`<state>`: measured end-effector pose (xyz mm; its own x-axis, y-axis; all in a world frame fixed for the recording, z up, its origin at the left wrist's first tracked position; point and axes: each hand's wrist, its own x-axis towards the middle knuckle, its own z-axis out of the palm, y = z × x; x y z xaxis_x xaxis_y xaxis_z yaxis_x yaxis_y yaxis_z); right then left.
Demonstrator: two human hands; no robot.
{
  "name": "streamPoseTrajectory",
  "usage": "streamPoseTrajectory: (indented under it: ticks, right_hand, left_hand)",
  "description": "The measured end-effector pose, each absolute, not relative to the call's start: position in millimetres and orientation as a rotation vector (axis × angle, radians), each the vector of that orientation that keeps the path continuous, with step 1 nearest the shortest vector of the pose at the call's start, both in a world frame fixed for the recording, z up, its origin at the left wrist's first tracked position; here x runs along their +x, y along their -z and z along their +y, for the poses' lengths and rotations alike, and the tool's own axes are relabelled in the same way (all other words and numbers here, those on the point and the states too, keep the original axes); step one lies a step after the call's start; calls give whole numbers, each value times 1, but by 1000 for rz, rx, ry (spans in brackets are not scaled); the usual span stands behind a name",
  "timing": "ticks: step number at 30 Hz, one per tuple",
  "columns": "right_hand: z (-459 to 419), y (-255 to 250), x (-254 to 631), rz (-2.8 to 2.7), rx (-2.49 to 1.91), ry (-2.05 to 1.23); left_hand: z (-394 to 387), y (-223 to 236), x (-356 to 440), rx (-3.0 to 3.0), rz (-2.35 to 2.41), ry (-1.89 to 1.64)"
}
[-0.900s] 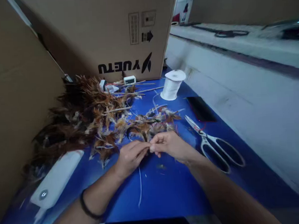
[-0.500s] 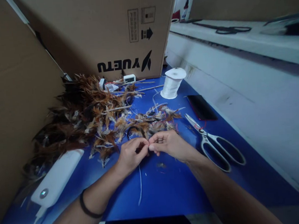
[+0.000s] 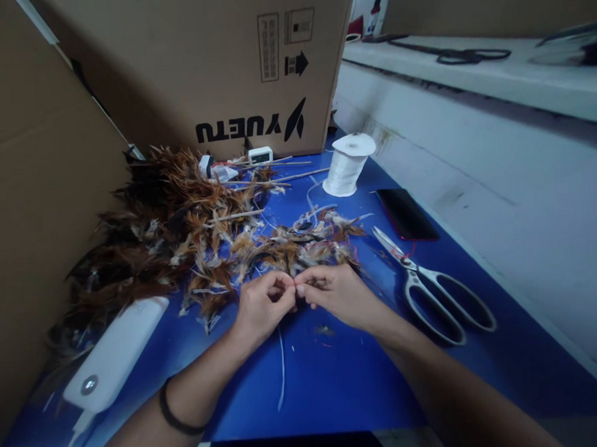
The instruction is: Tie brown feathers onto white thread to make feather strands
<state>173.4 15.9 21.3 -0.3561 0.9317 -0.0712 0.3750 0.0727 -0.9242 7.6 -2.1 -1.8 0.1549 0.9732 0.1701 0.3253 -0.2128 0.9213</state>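
the left hand (image 3: 263, 307) pinches thumb against index finger, the other fingers curled in beneath. the right hand (image 3: 338, 295) is pinched the same way, and the fingertips of both meet over the blue counter (image 3: 332, 388). what sits between the tips is too small to make out, beyond a speck of red. a thin white strand (image 3: 282, 374) shows from under the left hand and trails over the counter toward the near edge; whether the fingers grip it cannot be told.

just beyond both hands lies a row of brown and grey feathers (image 3: 284, 251), with a larger feather pile (image 3: 177, 196) spreading to the left and back. a pale stick (image 3: 238, 216) lies across part of that pile. past the row, a white spool (image 3: 347, 169) stands on end near the cardboard box (image 3: 171, 77). the silver scissors (image 3: 415, 274) lie to the right of the right hand, handles toward the near side, and a dark phone (image 3: 407, 214) lies flat just behind them. a white device (image 3: 118, 353) with a cable rests at the left, beside the feather pile.
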Motion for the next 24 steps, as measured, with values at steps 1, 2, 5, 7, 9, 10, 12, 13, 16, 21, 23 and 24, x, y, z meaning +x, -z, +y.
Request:
streamPoseTrajectory:
  ticks: [1,2,5,7,9,10,12,13,16,21,23,24]
  right_hand:
    - [16,-20,173,-1815,-1307,-1234]
    - [16,-19,173,-1837,-1315,-1204]
    - [17,-19,174,-1855,-1310,-1181]
    - [18,-21,174,-1810,-1290,-1247]
    - [18,-24,174,-1742,-1268,-1347]
    - [19,-25,174,-1709,-1258,-1395]
    - [19,-28,174,-1660,-1242,-1462]
    - [19,-28,173,-1641,-1237,-1485]
    - [20,-28,173,-1601,-1219,-1531]
    - [19,-28,174,-1573,-1218,-1572]
    - [19,-30,174,-1563,-1223,-1581]
    - [19,-30,174,-1562,-1223,-1584]
  left_hand:
    - [-2,2,8,1658,1266,-1063]
    - [-1,1,8,1647,1266,-1055]
    - [0,-1,7,1606,1226,-1027]
    - [0,-2,7,1567,1175,-1014]
    - [1,-3,7,1522,1126,-1006]
    - [2,-3,7,1501,1109,-1004]
    - [2,-3,7,1470,1088,-1004]
    - [2,-3,7,1463,1084,-1006]
    - [2,-3,7,1457,1082,-1012]
    - [2,-3,8,1462,1081,-1033]
    - [2,-3,8,1471,1081,-1048]
    - [2,-2,8,1479,1082,-1055]
